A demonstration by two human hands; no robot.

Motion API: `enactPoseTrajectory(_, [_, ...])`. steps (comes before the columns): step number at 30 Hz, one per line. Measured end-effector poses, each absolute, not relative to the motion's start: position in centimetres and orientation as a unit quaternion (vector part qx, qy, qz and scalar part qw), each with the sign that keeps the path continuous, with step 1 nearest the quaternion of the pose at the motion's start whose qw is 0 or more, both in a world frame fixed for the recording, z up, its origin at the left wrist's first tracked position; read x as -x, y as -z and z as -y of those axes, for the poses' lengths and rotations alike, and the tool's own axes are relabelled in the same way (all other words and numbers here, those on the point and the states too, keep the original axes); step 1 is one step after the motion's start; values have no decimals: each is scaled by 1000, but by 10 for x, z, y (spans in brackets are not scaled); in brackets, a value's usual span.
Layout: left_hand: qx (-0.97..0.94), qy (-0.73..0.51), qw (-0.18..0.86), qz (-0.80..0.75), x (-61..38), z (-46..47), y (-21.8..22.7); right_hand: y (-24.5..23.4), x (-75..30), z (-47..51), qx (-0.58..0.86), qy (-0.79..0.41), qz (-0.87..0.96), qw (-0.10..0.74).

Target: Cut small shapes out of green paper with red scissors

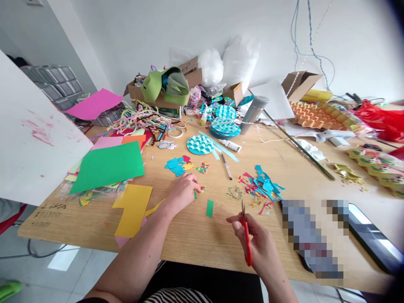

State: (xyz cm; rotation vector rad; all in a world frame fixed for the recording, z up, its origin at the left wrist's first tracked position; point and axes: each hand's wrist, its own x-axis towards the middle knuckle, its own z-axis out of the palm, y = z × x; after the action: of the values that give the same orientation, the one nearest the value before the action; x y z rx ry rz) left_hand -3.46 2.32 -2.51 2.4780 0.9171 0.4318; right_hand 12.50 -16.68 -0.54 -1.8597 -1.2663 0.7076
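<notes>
My left hand point(184, 190) rests on the wooden table point(202, 244), fingers curled and pinched on small green and red paper bits point(199, 190). My right hand point(257, 246) grips red-handled scissors point(246, 235), blades pointing up and closed. A small green paper strip point(210, 208) lies between the hands. Beyond the left hand sits a blue paper cutout figure point(176, 165) with red and yellow pieces.
Green point(109, 166), yellow point(134, 208) and pink paper sheets lie at the left. Blue and red paper scraps point(261, 187), a pen point(226, 166), patterned teal discs point(200, 144), glue, boxes and pipe cleaners crowd the far side. A dark tablet point(374, 237) lies at right.
</notes>
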Motion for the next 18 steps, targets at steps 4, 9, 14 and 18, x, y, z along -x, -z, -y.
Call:
enactPoseTrajectory(4, [-898, -177, 231, -329, 34, -23, 22, 3, -114, 167, 691, -205, 610, 329])
enactPoseTrajectory(9, [-890, -213, 232, -330, 33, -22, 20, 5, -93, 160, 651, -177, 689, 265])
enactPoseTrajectory(14, [-897, -232, 239, -290, 31, -20, 21, 7, -90, 164, 658, -170, 698, 226])
enactPoseTrajectory(18, [-897, -252, 234, -279, 30, -18, 21, 6, -105, 158, 673, -122, 689, 241])
